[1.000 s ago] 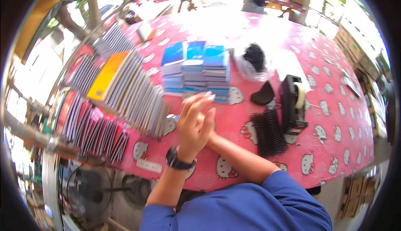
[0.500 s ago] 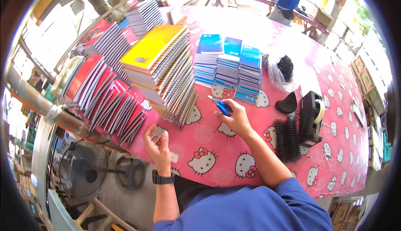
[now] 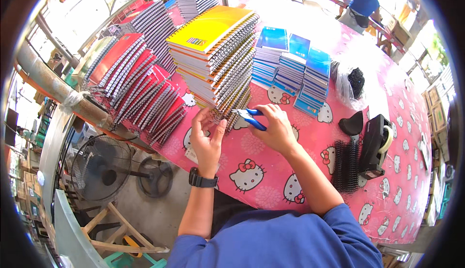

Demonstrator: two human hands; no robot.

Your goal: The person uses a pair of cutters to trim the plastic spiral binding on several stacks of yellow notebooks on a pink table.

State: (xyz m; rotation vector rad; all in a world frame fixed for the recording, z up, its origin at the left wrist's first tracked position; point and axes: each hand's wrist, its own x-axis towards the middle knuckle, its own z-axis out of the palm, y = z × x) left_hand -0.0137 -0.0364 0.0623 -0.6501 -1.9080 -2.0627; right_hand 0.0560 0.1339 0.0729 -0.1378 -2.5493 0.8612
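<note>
A tall stack of yellow-covered spiral notebooks [image 3: 208,28] stands on the pink patterned table [image 3: 252,144], its wire bindings facing right. My left hand [image 3: 208,137] is at the lower near corner of that stack, fingertips against the notebooks and thumb apart from the fingers. Blue-handled cutting pliers [image 3: 253,121] are in my right hand [image 3: 278,127], with their handles spread. The jaws point left, beside the bindings low on the stack and close to my left fingertips. Whether they touch a wire I cannot tell.
Red notebooks [image 3: 116,60] lean in piles at left; blue notebooks [image 3: 317,64] are stacked behind my right hand. Rightward sit a plastic bag [image 3: 345,91], black coils [image 3: 345,164] and a black tape dispenser [image 3: 372,147]. A fan [image 3: 104,168] stands below. A person [image 3: 363,1] is far off.
My left hand has moved up to the yellow stack. My right hand has brought the pliers in beside the bindings. The whole view has shifted, with the stacks now further right.
</note>
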